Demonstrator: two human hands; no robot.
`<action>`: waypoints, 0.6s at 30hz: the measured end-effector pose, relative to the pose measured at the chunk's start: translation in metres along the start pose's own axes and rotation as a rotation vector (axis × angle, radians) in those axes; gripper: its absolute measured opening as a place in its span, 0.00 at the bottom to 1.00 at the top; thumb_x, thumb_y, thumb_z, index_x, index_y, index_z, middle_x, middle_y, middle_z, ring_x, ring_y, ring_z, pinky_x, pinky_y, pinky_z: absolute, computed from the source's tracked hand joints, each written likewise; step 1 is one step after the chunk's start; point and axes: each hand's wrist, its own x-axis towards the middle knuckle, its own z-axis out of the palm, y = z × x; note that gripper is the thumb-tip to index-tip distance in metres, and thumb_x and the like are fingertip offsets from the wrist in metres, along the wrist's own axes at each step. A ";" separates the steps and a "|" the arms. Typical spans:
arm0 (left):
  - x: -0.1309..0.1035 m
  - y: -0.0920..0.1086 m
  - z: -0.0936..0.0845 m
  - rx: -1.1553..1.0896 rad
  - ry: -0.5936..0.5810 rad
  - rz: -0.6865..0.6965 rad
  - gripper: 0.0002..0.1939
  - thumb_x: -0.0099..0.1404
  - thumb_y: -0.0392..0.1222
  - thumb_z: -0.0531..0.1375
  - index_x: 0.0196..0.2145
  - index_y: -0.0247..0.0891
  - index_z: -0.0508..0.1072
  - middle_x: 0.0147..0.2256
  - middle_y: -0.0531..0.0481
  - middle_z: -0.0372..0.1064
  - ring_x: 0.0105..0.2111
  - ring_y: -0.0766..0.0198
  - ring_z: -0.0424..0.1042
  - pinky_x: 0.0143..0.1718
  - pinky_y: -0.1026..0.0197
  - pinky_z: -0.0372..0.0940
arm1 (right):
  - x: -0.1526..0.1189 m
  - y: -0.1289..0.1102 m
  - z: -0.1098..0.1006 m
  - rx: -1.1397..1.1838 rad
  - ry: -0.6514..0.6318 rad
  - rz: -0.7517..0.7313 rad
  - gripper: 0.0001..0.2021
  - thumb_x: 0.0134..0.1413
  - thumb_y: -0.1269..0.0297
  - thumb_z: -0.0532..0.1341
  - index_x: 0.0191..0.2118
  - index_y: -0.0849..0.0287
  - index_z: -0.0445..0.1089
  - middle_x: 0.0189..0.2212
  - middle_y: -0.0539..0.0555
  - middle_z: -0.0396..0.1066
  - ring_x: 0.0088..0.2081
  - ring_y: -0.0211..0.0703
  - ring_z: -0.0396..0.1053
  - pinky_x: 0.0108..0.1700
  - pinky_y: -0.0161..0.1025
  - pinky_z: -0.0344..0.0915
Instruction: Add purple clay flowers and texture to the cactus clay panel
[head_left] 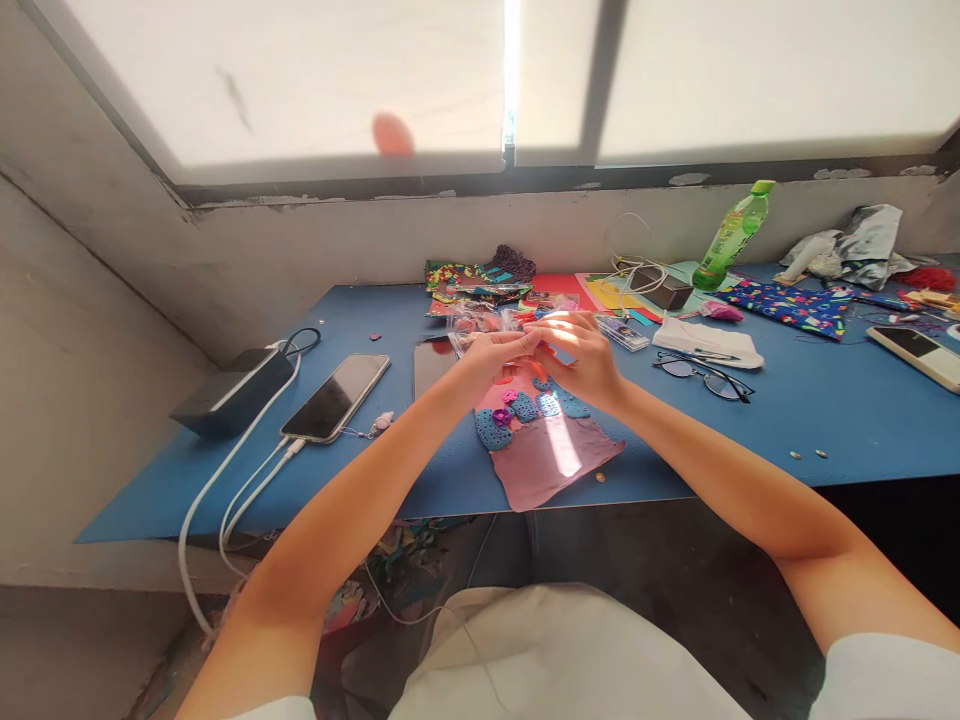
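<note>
My left hand (502, 355) and my right hand (576, 352) meet with fingertips pinched together above the middle of the table. Whatever lies between the fingers is too small and covered to name. Beneath them is a flat pinkish-mauve sheet, clay-like in look (536, 465), reaching the table's front edge. Blue dotted pieces (493, 430) and small magenta flower shapes (502, 417) sit on it. Red-orange bits show under my fingers. Behind my left hand lies a clear plastic bag (469, 325) with coloured contents, partly covered by the hands.
The blue table (405, 470) carries a charging phone (337, 398), a black box (232, 392) and white cables on the left. Eyeglasses (703, 377), a white cloth (709, 342), a green bottle (733, 240), a patterned pouch (787, 306) and another phone (919, 355) lie to the right.
</note>
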 end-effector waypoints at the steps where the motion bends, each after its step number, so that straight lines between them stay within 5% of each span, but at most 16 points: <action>1: 0.000 0.000 0.000 0.000 0.008 -0.002 0.23 0.43 0.59 0.71 0.28 0.36 0.80 0.28 0.48 0.73 0.29 0.67 0.70 0.32 0.63 0.60 | 0.000 0.000 0.000 0.001 -0.027 0.025 0.13 0.58 0.68 0.60 0.48 0.50 0.73 0.39 0.51 0.78 0.42 0.44 0.74 0.45 0.43 0.68; 8: 0.000 -0.002 -0.003 -0.005 0.089 0.010 0.20 0.46 0.55 0.71 0.31 0.35 0.80 0.35 0.45 0.75 0.34 0.65 0.68 0.34 0.63 0.59 | -0.001 -0.004 -0.001 0.074 -0.181 0.121 0.16 0.58 0.65 0.58 0.52 0.53 0.69 0.43 0.55 0.76 0.47 0.49 0.72 0.48 0.48 0.68; 18: 0.002 -0.002 -0.004 0.012 0.150 -0.013 0.17 0.44 0.50 0.73 0.25 0.34 0.78 0.23 0.52 0.67 0.29 0.68 0.66 0.34 0.63 0.59 | -0.001 -0.002 -0.001 0.103 -0.224 0.139 0.14 0.58 0.62 0.58 0.50 0.54 0.69 0.44 0.55 0.76 0.48 0.48 0.72 0.50 0.48 0.68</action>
